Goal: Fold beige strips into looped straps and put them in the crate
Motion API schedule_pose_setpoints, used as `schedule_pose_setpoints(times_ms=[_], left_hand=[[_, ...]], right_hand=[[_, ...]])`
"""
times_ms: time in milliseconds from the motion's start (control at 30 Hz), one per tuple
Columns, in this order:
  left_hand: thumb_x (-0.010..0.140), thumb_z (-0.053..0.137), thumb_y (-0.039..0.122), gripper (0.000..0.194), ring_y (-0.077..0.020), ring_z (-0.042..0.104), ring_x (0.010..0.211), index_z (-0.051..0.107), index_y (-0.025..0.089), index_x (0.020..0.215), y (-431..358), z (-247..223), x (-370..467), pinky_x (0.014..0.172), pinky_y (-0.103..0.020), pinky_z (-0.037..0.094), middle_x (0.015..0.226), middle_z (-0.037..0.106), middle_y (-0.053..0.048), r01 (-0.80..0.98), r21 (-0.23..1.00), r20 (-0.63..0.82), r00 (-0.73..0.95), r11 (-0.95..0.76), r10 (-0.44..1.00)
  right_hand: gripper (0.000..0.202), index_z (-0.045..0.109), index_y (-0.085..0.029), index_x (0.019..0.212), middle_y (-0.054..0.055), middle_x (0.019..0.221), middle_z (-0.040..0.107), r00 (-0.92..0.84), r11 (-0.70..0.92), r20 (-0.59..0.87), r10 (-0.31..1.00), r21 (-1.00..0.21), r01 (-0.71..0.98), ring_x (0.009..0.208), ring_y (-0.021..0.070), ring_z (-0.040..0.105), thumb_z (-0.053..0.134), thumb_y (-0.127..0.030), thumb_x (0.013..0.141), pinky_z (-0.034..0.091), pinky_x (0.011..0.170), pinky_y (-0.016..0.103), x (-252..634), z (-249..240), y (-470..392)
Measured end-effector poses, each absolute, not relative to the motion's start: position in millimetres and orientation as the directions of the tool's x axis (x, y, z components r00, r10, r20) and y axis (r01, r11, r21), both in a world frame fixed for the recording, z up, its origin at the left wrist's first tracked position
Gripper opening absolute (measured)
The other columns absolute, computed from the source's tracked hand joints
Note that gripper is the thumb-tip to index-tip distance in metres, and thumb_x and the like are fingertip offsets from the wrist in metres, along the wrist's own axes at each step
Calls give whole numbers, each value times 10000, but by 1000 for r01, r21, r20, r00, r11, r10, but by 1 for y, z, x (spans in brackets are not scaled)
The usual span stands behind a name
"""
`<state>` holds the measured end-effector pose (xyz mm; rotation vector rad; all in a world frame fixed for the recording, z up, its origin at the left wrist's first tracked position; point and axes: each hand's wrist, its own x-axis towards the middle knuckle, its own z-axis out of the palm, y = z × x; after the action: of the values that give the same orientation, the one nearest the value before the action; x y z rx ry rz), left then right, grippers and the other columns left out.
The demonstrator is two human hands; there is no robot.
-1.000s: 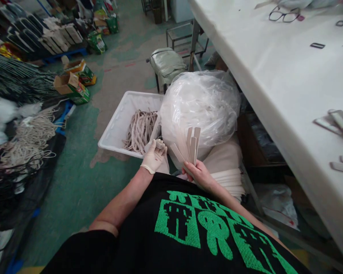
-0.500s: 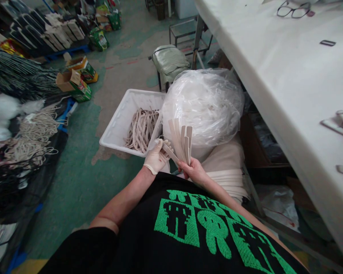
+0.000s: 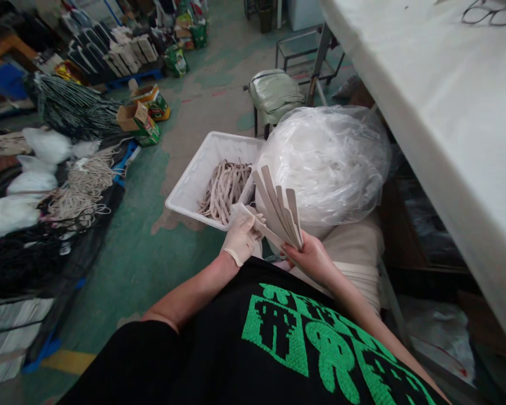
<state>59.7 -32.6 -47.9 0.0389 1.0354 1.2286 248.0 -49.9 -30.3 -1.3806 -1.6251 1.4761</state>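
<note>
Table (image 3: 438,84): smooth pale top, at 2 o'clock from the strips (image 3: 281,215); dark-rimmed glasses (image 3: 491,16) lie towards its far end.
Floor (image 3: 160,264): green with grey patches, a yellow stripe (image 3: 69,361) at 8 o'clock.
Bin (image 3: 189,180): white, between 10 and 11 o'clock, holding a tangle of beige bands (image 3: 223,191).
Clear bag (image 3: 326,163): large and bulging, at 1 o'clock, just beside the bin; whether they touch, I cannot tell.
Cloth stack (image 3: 354,242): beige, folded, at 3 o'clock.
Wrapped bundle (image 3: 276,93): pale green, on a stool at 12 o'clock.
Rope heap (image 3: 78,191): pale, between 9 and 10 o'clock.
Writing: print on the cartons (image 3: 147,132), between 10 and 11 o'clock, is too small to read; the black shirt (image 3: 206,337) bears blocky green figures.
Edges: the table's near edge slants from 1 to 4 o'clock beyond the right forearm.
Open room: bare floor at 9 o'clock, between bin and rope heap.
Right hand (image 3: 314,256): clamped on the lower ends of the beige strips, fanned upwards.
Left hand (image 3: 240,236): gloved, fingers at the tip of the leftmost strip; whether they pinch it, I cannot tell.
</note>
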Motion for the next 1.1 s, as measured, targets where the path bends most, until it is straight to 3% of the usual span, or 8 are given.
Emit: schedule_pose_setpoints(times_ms=[100, 300, 467, 633, 767, 967, 1100], left_hand=[[793, 789, 227, 190, -178, 712, 792, 720, 170, 961, -40, -45, 66, 798, -301, 552, 866, 765, -47, -724, 549, -576, 33, 416, 817], [853, 739, 248, 123, -140, 703, 797, 712, 169, 943, -37, -40, 50, 815, -259, 540, 846, 756, -38, -761, 539, -653, -107, 361, 750], [771, 813, 236, 211, -179, 708, 822, 711, 190, 949, -49, -44, 58, 794, -293, 553, 881, 765, -34, -710, 566, -587, 9, 418, 809], [866, 722, 222, 93, -144, 712, 842, 728, 166, 941, -46, -42, 49, 868, -275, 531, 907, 771, -43, -772, 562, -586, -118, 297, 802], [774, 821, 262, 201, -185, 711, 807, 729, 156, 918, -54, -46, 57, 826, -314, 533, 870, 765, -61, -721, 540, -604, 29, 435, 796], [837, 756, 225, 163, -138, 706, 832, 722, 187, 992, -43, -41, 49, 885, -282, 523, 923, 763, -29, -766, 572, -597, -144, 293, 789], [779, 811, 224, 185, -138, 689, 736, 711, 182, 928, -50, -44, 58, 804, -284, 542, 846, 752, -17, -749, 536, -611, -26, 389, 791]], right_hand=[[126, 563, -220, 890, -24, 675, 666, -351, -78, -207, 913, -934, 348, 482, 163, 616, 568, -328, 826, 489, 482, 272, 240, -28, -46], [118, 532, -226, 889, -19, 704, 678, -462, -39, -236, 855, -918, 396, 505, 172, 654, 558, -335, 852, 495, 502, 268, 243, -21, -49], [73, 545, -237, 890, -28, 664, 677, -412, 12, -190, 891, -898, 439, 510, 162, 631, 554, -299, 853, 459, 498, 248, 237, -25, -47], [113, 543, -237, 857, -20, 684, 694, -446, 48, -178, 877, -891, 451, 533, 169, 638, 571, -346, 874, 461, 524, 258, 240, -27, -47], [79, 565, -237, 837, -23, 655, 684, -391, 107, -119, 913, -854, 509, 577, 175, 629, 586, -313, 843, 443, 546, 254, 237, -31, -44], [113, 550, -237, 887, -21, 699, 722, -480, 7, -241, 844, -888, 460, 526, 167, 657, 572, -348, 881, 470, 538, 259, 245, -29, -50], [106, 561, -236, 882, -26, 646, 698, -419, 14, -211, 883, -880, 474, 510, 168, 645, 585, -339, 869, 468, 523, 260, 245, -31, -52]])
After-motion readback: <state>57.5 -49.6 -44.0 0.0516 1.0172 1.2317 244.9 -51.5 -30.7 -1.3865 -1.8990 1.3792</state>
